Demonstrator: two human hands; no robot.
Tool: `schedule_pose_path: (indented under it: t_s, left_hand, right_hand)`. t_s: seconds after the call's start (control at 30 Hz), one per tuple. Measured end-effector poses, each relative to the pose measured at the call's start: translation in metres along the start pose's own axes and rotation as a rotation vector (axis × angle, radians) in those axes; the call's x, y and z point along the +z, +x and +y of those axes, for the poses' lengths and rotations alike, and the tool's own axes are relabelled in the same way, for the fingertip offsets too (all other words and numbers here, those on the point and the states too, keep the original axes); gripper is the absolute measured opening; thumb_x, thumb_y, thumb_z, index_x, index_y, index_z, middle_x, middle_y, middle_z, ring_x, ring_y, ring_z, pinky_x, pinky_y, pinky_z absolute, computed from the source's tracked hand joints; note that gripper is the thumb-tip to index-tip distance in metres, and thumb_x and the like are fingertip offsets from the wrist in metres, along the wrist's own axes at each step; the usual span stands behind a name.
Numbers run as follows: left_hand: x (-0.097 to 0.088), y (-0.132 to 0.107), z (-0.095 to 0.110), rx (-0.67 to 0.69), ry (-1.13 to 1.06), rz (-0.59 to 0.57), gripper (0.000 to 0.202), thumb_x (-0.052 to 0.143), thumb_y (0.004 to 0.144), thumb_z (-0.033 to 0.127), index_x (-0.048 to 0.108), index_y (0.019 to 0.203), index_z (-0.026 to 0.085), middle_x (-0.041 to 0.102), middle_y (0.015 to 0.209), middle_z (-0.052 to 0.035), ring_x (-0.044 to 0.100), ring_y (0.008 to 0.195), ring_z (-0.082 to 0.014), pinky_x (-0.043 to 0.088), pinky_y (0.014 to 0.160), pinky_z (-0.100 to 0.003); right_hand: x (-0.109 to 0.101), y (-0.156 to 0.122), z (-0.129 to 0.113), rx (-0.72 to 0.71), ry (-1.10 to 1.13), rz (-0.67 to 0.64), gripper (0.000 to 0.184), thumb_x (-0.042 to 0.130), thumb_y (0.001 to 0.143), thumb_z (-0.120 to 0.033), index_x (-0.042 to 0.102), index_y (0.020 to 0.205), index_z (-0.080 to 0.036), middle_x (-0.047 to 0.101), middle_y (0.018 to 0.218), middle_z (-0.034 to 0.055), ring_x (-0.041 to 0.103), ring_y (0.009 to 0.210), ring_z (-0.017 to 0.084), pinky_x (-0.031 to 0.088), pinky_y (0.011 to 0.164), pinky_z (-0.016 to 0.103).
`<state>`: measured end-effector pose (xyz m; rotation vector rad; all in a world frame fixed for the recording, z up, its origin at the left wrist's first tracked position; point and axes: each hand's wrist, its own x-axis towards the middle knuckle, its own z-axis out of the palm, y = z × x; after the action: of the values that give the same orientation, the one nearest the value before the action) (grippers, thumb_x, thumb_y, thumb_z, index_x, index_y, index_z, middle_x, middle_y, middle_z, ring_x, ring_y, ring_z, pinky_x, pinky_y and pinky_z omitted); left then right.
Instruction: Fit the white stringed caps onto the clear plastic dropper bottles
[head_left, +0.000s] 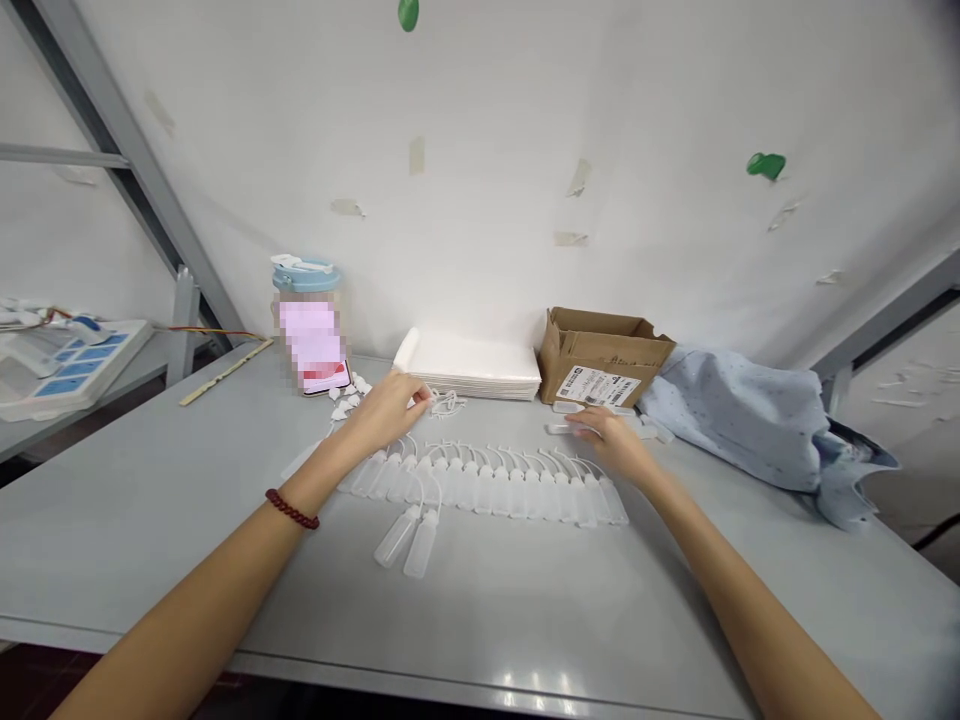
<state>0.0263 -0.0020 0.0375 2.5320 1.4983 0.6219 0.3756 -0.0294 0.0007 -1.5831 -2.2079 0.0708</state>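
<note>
My left hand [396, 405] has its thumb and fingertips pinched at the edge of a small heap of thin white cords [448, 403]. On the right, my right hand [609, 440] closes its fingers about a small translucent plastic bottle [559, 429], in front of the cardboard box. Between the hands lies a long row of similar bottles [495, 492], side by side, each with a white cord curving from its top. Two more corded bottles [421, 545] lie nearer to me, below the row's left part. Small white pieces [346, 402] are scattered behind my left wrist.
A stack of white sheets [476, 365] and an open cardboard box [600, 360] stand by the wall. Light blue fabric [739, 415] lies at right. A phone [315, 345] leans on a blue-lidded container [306, 275]. Further left is a thin strip [225, 373].
</note>
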Motion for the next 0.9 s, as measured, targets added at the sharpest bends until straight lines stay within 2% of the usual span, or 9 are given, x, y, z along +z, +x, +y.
schedule_pose_path:
  t_s: [0.17, 0.3, 0.43, 0.53, 0.6, 0.7, 0.83, 0.9]
  left_hand:
    - [0.002, -0.002, -0.004, 0.011, -0.022, 0.029, 0.02, 0.044, 0.085, 0.026, 0.062, 0.084, 0.018, 0.068, 0.092, -0.007, 0.056, 0.094, -0.0241, 0.043, 0.08, -0.035]
    - [0.005, -0.004, -0.004, 0.009, -0.026, 0.021, 0.021, 0.043, 0.085, 0.025, 0.063, 0.088, 0.018, 0.068, 0.094, -0.0067, 0.057, 0.096, -0.0244, 0.043, 0.082, -0.036]
    - [0.008, -0.005, -0.002, 0.02, -0.026, -0.028, 0.016, 0.047, 0.083, 0.024, 0.062, 0.081, 0.018, 0.068, 0.089, -0.0057, 0.059, 0.089, -0.0231, 0.044, 0.08, -0.035]
    - [0.01, -0.005, 0.001, 0.023, -0.012, -0.029, 0.016, 0.045, 0.083, 0.023, 0.061, 0.083, 0.018, 0.067, 0.091, -0.0071, 0.057, 0.095, -0.0251, 0.043, 0.082, -0.036]
    - [0.01, -0.005, 0.004, 0.031, -0.005, -0.028, 0.016, 0.045, 0.083, 0.022, 0.061, 0.084, 0.018, 0.066, 0.092, -0.0076, 0.056, 0.098, -0.0264, 0.043, 0.082, -0.037]
    - [0.009, -0.006, 0.009, 0.042, -0.008, -0.038, 0.014, 0.048, 0.081, 0.021, 0.062, 0.08, 0.018, 0.066, 0.089, -0.0079, 0.057, 0.092, -0.0262, 0.044, 0.08, -0.038]
    - [0.009, -0.007, 0.012, 0.051, -0.04, 0.019, 0.017, 0.046, 0.082, 0.021, 0.063, 0.083, 0.018, 0.066, 0.09, -0.0074, 0.055, 0.098, -0.0265, 0.043, 0.082, -0.038]
    - [0.009, -0.006, 0.012, 0.036, -0.07, 0.052, 0.016, 0.048, 0.081, 0.021, 0.063, 0.08, 0.019, 0.067, 0.086, -0.0068, 0.056, 0.095, -0.0262, 0.044, 0.081, -0.038]
  right_hand:
    - [-0.004, -0.002, -0.002, -0.001, -0.01, 0.051, 0.027, 0.047, 0.085, -0.021, 0.066, 0.103, -0.014, 0.067, 0.098, 0.0134, 0.06, 0.096, 0.028, 0.046, 0.085, 0.042]
    - [-0.006, -0.004, -0.009, -0.015, 0.001, 0.09, 0.028, 0.042, 0.087, -0.028, 0.063, 0.1, -0.014, 0.064, 0.092, 0.0119, 0.059, 0.092, 0.026, 0.046, 0.081, 0.039]
    - [-0.006, -0.004, -0.015, -0.004, 0.002, 0.141, 0.027, 0.039, 0.087, -0.029, 0.061, 0.094, -0.014, 0.061, 0.088, 0.0119, 0.057, 0.09, 0.027, 0.045, 0.079, 0.038]
    - [-0.006, -0.004, -0.021, -0.006, 0.001, 0.159, 0.024, 0.041, 0.086, -0.029, 0.059, 0.092, -0.015, 0.06, 0.086, 0.0111, 0.056, 0.089, 0.027, 0.044, 0.078, 0.038]
    - [-0.007, -0.005, -0.026, -0.028, -0.005, 0.169, 0.022, 0.042, 0.085, -0.028, 0.059, 0.092, -0.015, 0.06, 0.085, 0.0109, 0.056, 0.089, 0.027, 0.044, 0.078, 0.038]
    - [-0.008, -0.007, -0.033, -0.077, -0.022, 0.2, 0.02, 0.043, 0.085, -0.025, 0.058, 0.093, -0.015, 0.059, 0.086, 0.0108, 0.056, 0.088, 0.026, 0.044, 0.077, 0.037]
    - [-0.01, -0.009, -0.04, -0.109, -0.041, 0.27, 0.016, 0.044, 0.086, -0.024, 0.057, 0.093, -0.017, 0.06, 0.087, 0.0099, 0.056, 0.087, 0.026, 0.044, 0.074, 0.036]
    - [-0.01, -0.009, -0.043, -0.128, -0.046, 0.306, 0.015, 0.045, 0.086, -0.024, 0.057, 0.092, -0.017, 0.06, 0.087, 0.0099, 0.056, 0.087, 0.026, 0.045, 0.073, 0.037]
